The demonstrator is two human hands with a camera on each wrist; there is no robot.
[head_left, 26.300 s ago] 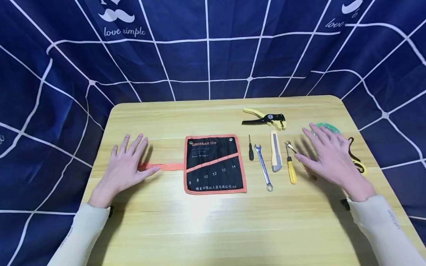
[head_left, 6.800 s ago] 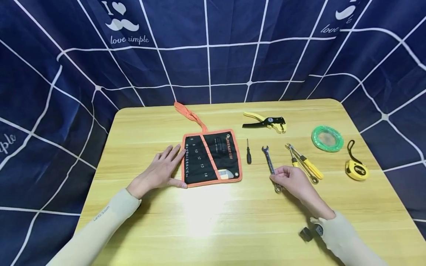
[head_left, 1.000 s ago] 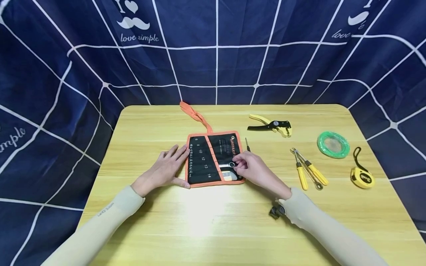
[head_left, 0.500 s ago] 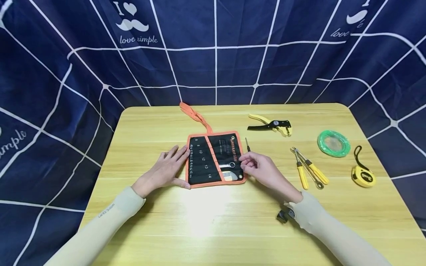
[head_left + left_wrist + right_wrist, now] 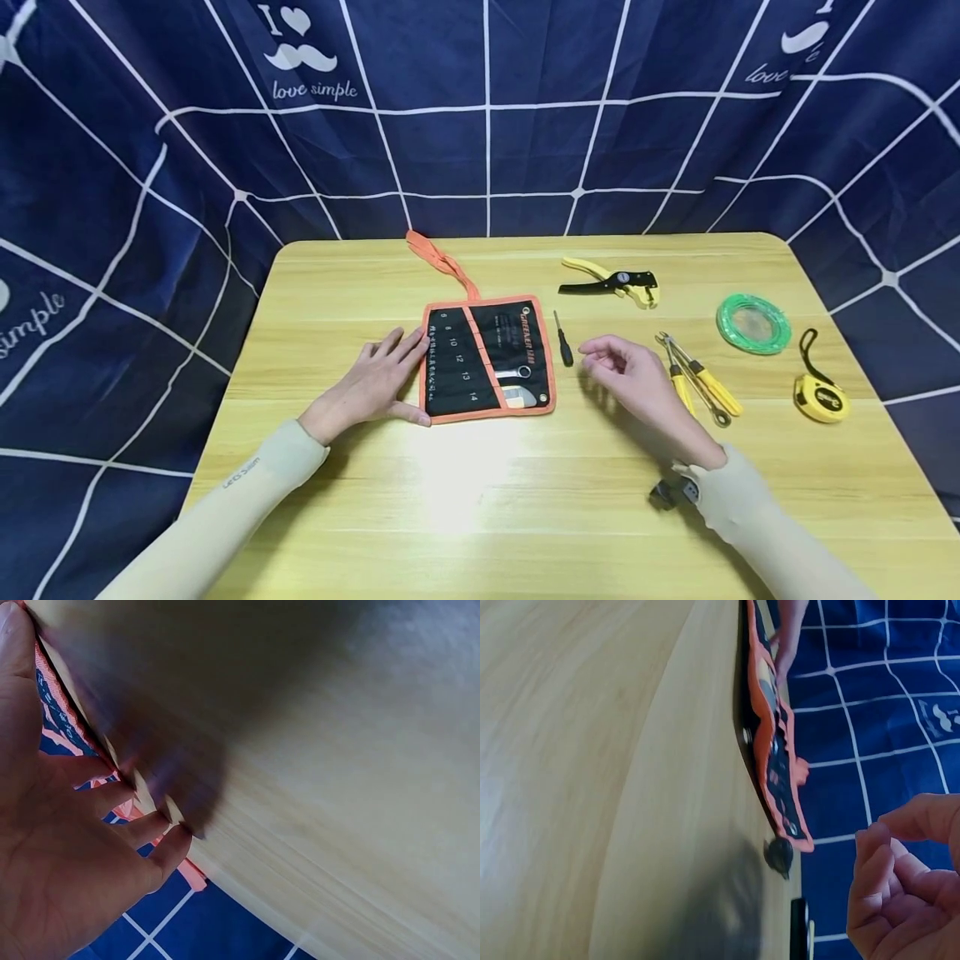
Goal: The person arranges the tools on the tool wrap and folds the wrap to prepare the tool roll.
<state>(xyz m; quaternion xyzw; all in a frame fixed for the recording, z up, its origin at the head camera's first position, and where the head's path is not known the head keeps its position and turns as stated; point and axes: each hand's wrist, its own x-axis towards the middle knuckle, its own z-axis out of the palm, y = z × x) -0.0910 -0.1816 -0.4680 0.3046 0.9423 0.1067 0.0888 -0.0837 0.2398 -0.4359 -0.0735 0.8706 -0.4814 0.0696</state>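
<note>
A black tool pouch [image 5: 487, 358] with orange trim lies flat on the wooden table [image 5: 480, 500]. A wrench's ring end [image 5: 519, 372] and a utility knife's tip [image 5: 522, 398] stick out of its pockets. My left hand [image 5: 390, 375] rests flat on the table, fingers along the pouch's left edge and thumb at its near corner. In the left wrist view the left hand [image 5: 67, 847] lies against the pouch [image 5: 56, 720]. My right hand [image 5: 607, 358] hovers right of a small black screwdriver [image 5: 562, 342], fingers loosely curled and holding nothing. The right wrist view shows the right hand [image 5: 900, 885] apart from the pouch [image 5: 769, 750].
Yellow-black wire strippers [image 5: 611, 282] lie at the back. Two yellow-handled tools [image 5: 697, 387] sit just right of my right hand. A green tape roll [image 5: 752, 323] and a yellow tape measure [image 5: 821, 396] are near the right edge. Blue grid cloth [image 5: 480, 125] surrounds the table.
My right hand has let go of the wrench in the pouch and drawn away to the right, past the small screwdriver. The left hand and pouch have stayed put.
</note>
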